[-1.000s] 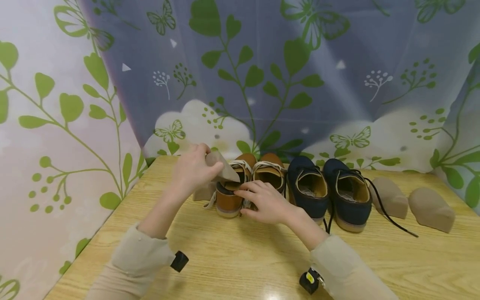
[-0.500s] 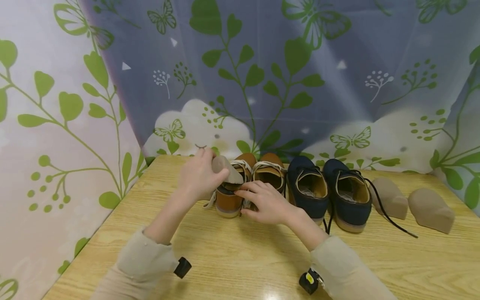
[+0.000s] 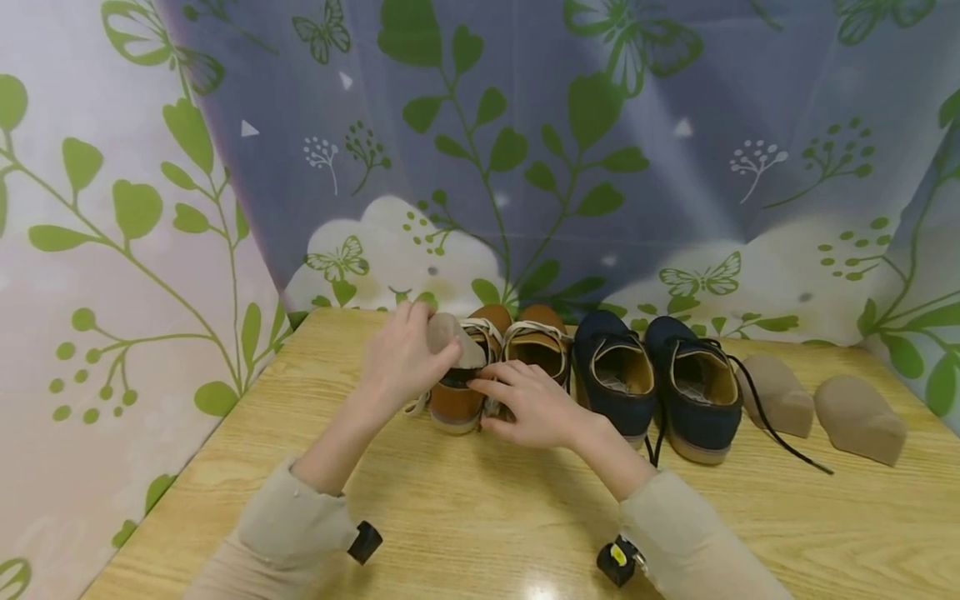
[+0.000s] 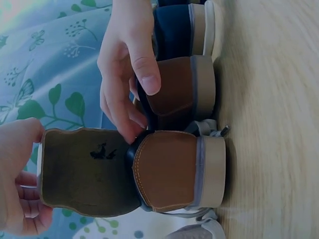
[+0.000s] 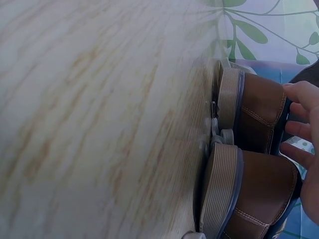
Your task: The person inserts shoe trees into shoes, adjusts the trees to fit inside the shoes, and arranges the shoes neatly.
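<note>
My left hand (image 3: pixel 405 354) grips a beige, hollow shoe insert (image 3: pixel 456 340) by its rear end, thumb on the near side. The insert tilts down, and its front end is inside the opening of the leftmost brown shoe (image 3: pixel 453 408). In the left wrist view the insert's dark hollow underside (image 4: pixel 82 174) faces the camera. My right hand (image 3: pixel 532 404) reaches over the second brown shoe (image 3: pixel 538 315), its fingertips touching the heel collar of the leftmost one. The thumb lies apart from that collar. Pale laces are on both brown shoes.
Two navy shoes (image 3: pixel 693 408) with dark laces stand right of the brown pair. Two more beige inserts (image 3: pixel 861 421) lie farther right, one crossed by a loose lace. A patterned cloth backdrop (image 3: pixel 525 208) rises behind the wooden table (image 3: pixel 480 517).
My left hand has moved slightly right and forward, pushing the insert's front deeper into the leftmost brown shoe. The right hand has stayed at the collar.
</note>
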Demonstrator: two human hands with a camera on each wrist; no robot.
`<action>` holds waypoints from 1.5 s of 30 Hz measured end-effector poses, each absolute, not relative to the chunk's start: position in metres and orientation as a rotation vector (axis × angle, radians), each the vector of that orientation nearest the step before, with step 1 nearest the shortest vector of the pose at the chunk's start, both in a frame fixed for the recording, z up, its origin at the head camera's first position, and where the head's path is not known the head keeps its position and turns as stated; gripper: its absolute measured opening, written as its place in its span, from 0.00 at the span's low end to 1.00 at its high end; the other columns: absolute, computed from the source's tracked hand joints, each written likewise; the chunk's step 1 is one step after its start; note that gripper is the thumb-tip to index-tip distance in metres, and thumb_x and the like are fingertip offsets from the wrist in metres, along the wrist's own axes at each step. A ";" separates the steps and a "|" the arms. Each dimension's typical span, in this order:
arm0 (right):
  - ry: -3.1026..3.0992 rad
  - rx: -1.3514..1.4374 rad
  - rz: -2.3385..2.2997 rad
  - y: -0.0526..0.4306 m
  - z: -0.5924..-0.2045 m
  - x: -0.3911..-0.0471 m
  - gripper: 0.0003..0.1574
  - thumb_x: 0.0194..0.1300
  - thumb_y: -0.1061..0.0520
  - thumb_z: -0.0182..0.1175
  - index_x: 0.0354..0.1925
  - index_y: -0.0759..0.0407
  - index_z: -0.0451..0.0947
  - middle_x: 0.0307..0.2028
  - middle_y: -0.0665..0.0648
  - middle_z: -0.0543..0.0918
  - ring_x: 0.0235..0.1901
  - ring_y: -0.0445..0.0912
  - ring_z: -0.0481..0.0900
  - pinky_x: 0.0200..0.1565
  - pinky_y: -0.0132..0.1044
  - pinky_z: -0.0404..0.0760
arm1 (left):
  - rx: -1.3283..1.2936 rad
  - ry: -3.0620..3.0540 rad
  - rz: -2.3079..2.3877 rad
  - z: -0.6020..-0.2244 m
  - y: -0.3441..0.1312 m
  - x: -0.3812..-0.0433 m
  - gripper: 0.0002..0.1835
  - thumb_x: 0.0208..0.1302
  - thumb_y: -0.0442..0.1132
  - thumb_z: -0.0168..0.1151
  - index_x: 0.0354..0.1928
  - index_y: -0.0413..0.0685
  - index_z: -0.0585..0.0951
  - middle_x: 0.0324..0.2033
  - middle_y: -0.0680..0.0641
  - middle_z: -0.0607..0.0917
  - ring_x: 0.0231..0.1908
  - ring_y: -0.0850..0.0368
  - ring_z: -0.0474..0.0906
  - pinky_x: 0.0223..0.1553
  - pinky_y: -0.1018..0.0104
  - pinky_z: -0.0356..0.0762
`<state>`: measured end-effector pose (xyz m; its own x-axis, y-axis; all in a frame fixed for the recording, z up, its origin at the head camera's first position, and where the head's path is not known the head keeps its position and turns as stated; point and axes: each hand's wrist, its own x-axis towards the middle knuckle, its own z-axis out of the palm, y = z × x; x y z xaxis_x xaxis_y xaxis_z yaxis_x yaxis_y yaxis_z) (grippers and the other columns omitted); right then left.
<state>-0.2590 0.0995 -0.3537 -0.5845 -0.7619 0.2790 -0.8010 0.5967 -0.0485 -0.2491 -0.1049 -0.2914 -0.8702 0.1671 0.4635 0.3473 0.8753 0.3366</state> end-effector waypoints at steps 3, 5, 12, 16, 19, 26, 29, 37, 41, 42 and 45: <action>-2.604 1.292 0.255 0.100 -0.354 -0.259 0.31 0.63 0.44 0.57 0.62 0.54 0.69 0.59 0.57 0.69 0.58 0.52 0.66 0.55 0.50 0.66 | -0.388 -2.610 -0.552 -0.293 -0.105 -0.249 0.29 0.56 0.51 0.58 0.52 0.35 0.73 0.41 0.42 0.77 0.35 0.50 0.73 0.30 0.61 0.73; -2.612 1.291 0.262 0.100 -0.354 -0.260 0.32 0.63 0.44 0.57 0.62 0.54 0.69 0.59 0.57 0.69 0.58 0.52 0.66 0.55 0.50 0.66 | -0.394 -2.608 -0.533 -0.295 -0.105 -0.249 0.29 0.56 0.51 0.58 0.52 0.35 0.73 0.41 0.42 0.77 0.35 0.51 0.73 0.30 0.61 0.73; -2.629 1.290 0.290 0.101 -0.356 -0.263 0.30 0.63 0.45 0.57 0.61 0.55 0.69 0.58 0.57 0.69 0.57 0.52 0.66 0.54 0.50 0.66 | -0.406 -2.566 -0.507 -0.300 -0.104 -0.251 0.29 0.55 0.51 0.58 0.52 0.36 0.73 0.39 0.43 0.77 0.33 0.52 0.74 0.28 0.63 0.73; -2.632 1.283 0.288 0.100 -0.356 -0.265 0.30 0.64 0.45 0.57 0.61 0.55 0.70 0.58 0.57 0.69 0.56 0.51 0.67 0.54 0.49 0.67 | -0.425 -2.523 -0.487 -0.303 -0.104 -0.253 0.28 0.55 0.51 0.59 0.51 0.35 0.74 0.38 0.43 0.77 0.32 0.52 0.74 0.26 0.63 0.73; -2.620 1.291 0.285 0.100 -0.356 -0.265 0.30 0.64 0.45 0.57 0.61 0.55 0.69 0.57 0.57 0.69 0.56 0.51 0.67 0.53 0.49 0.67 | -0.438 -2.495 -0.482 -0.306 -0.105 -0.254 0.28 0.54 0.50 0.60 0.50 0.35 0.74 0.37 0.43 0.78 0.31 0.51 0.74 0.26 0.63 0.73; -2.585 1.289 0.244 0.099 -0.356 -0.265 0.29 0.64 0.46 0.56 0.60 0.54 0.69 0.57 0.57 0.69 0.57 0.51 0.65 0.53 0.51 0.66 | -0.439 -2.478 -0.540 -0.309 -0.109 -0.252 0.26 0.54 0.48 0.61 0.48 0.35 0.74 0.37 0.42 0.77 0.32 0.51 0.74 0.29 0.62 0.74; -2.580 1.273 0.232 0.098 -0.355 -0.264 0.30 0.63 0.44 0.57 0.60 0.55 0.70 0.57 0.57 0.70 0.58 0.51 0.65 0.55 0.52 0.64 | -0.432 -2.474 -0.554 -0.309 -0.110 -0.251 0.25 0.54 0.48 0.61 0.48 0.36 0.75 0.36 0.43 0.76 0.30 0.52 0.73 0.27 0.63 0.72; -2.470 1.257 0.166 0.096 -0.356 -0.268 0.27 0.63 0.44 0.57 0.56 0.55 0.73 0.54 0.54 0.74 0.56 0.52 0.67 0.54 0.52 0.65 | -0.448 -2.422 -0.522 -0.310 -0.113 -0.252 0.24 0.53 0.48 0.61 0.46 0.36 0.75 0.34 0.43 0.76 0.27 0.53 0.72 0.23 0.65 0.70; -2.458 1.263 0.140 0.096 -0.356 -0.271 0.29 0.62 0.42 0.58 0.57 0.53 0.73 0.54 0.54 0.74 0.56 0.51 0.67 0.53 0.51 0.66 | -0.469 -2.393 -0.487 -0.312 -0.114 -0.252 0.24 0.53 0.48 0.63 0.45 0.36 0.76 0.32 0.43 0.77 0.26 0.53 0.72 0.22 0.65 0.70; -2.467 1.265 0.146 0.096 -0.355 -0.271 0.29 0.61 0.42 0.58 0.57 0.53 0.73 0.54 0.54 0.74 0.56 0.51 0.67 0.53 0.51 0.66 | -0.472 -2.385 -0.474 -0.313 -0.115 -0.252 0.24 0.53 0.48 0.63 0.45 0.36 0.76 0.32 0.43 0.77 0.25 0.53 0.72 0.22 0.65 0.70; -2.509 1.267 0.177 0.096 -0.355 -0.272 0.30 0.61 0.41 0.58 0.57 0.53 0.73 0.54 0.53 0.74 0.56 0.50 0.67 0.53 0.52 0.65 | -0.497 -2.354 -0.432 -0.315 -0.115 -0.253 0.24 0.52 0.48 0.64 0.44 0.36 0.76 0.33 0.42 0.77 0.26 0.52 0.73 0.22 0.64 0.71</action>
